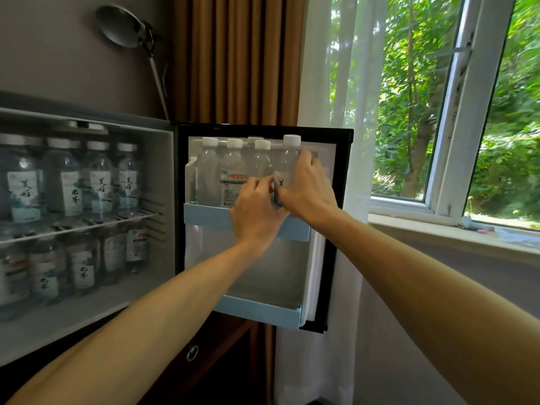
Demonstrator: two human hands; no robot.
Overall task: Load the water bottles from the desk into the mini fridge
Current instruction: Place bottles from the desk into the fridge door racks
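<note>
Plastic water bottles (pixel 99 182) crowd both racks (pixel 87 226) of the mini fridge (pixel 159 176), and four more stand in the upper door shelf (pixel 204 213). At its 3 o'clock end the right hand (pixel 306 188) grips a fifth bottle (pixel 287 159); whether the left hand (pixel 257 211) grips too I cannot tell. Loading looks nearly done, though the worktop is unseen.

Fridge (pixel 163 176) inside: pale grey-white. Door (pixel 344 200) rim: black. 2 door shelves (pixel 204 213): light blue. Bottles (pixel 209 171): see-through, white caps. Labels (pixel 70 191) in fridge: white w/ black writing & blue-green pic. 1 door label (pixel 232 187): white w/ red band on top. End bottle (pixel 287 162) at door's R edge: white label, black mark, blue bit low down. Curtain (pixel 233 59): brown stripes, dark & light. Thin curtain (pixel 350 83): white. Lamp (pixel 119 24): shiny silver. Wall (pixel 43 54): grey-brown. Window frame (pixel 455 141): white. Trees (pixel 409 83): green. Cabinet (pixel 228 346): dark brown.
</note>
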